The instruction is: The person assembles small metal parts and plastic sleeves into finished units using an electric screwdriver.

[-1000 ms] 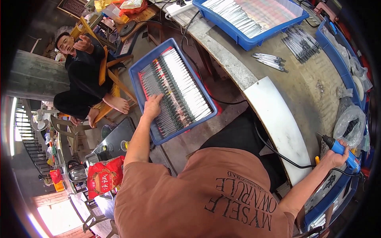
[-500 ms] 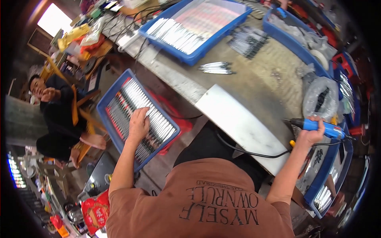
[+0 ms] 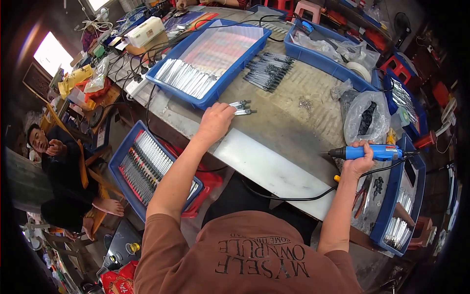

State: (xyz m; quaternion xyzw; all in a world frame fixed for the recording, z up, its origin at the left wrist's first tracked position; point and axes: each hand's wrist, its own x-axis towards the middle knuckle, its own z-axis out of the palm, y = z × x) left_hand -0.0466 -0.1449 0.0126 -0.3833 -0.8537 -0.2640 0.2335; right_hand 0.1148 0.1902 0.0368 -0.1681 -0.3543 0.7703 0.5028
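Observation:
My left hand (image 3: 217, 121) rests over a small group of slim silver metal pieces with dark ends (image 3: 246, 112) on the worktable (image 3: 279, 110). Its fingers are bent together on the near ends of these pieces and partly cover them. In my right hand (image 3: 360, 160) is a blue electric screwdriver (image 3: 378, 152), its dark nose pointing left above the table. The fist wraps round its body. Along the near table edge lies a white board (image 3: 271, 161), between my two forearms.
A blue tray (image 3: 203, 102) of silver pieces stands at the far left. Another blue tray (image 3: 114, 166) with rows of pieces sits lower, left of my forearm. Dark-ended pieces (image 3: 268, 71), a clear bag (image 3: 367, 115) and a black cable (image 3: 298, 198) are near. A person (image 3: 63, 166) sits at left.
My left hand has moved from the lower blue tray up and right to the small group on the table. My right hand still grips the screwdriver. The view has shifted.

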